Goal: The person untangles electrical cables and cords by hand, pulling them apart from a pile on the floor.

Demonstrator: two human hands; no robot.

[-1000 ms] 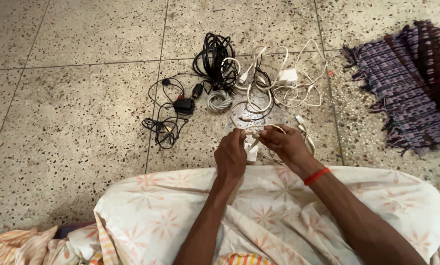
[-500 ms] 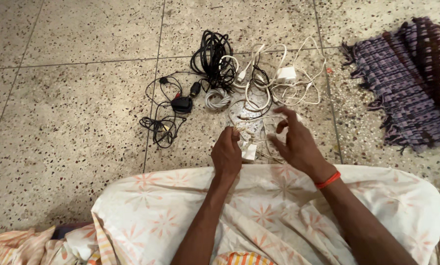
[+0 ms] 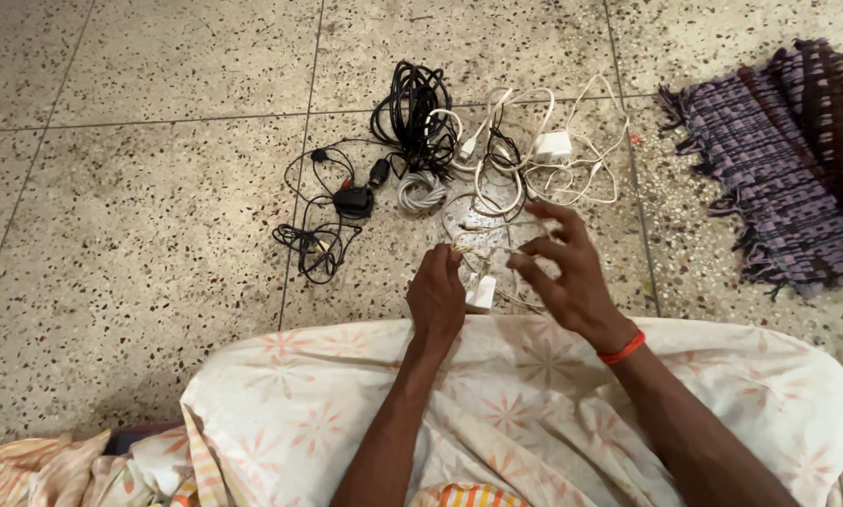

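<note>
Lowest in the frame, a floral cloth over the lap. Just above its edge, left hand closed on a thin whitish cable, a small white plug block right beside it. To the right, right hand with fingers spread, apparently touching the same cable. Farther up at centre, tangled white cables, black cables on the speckled floor. Upper right, a purple woven cloth.
</note>
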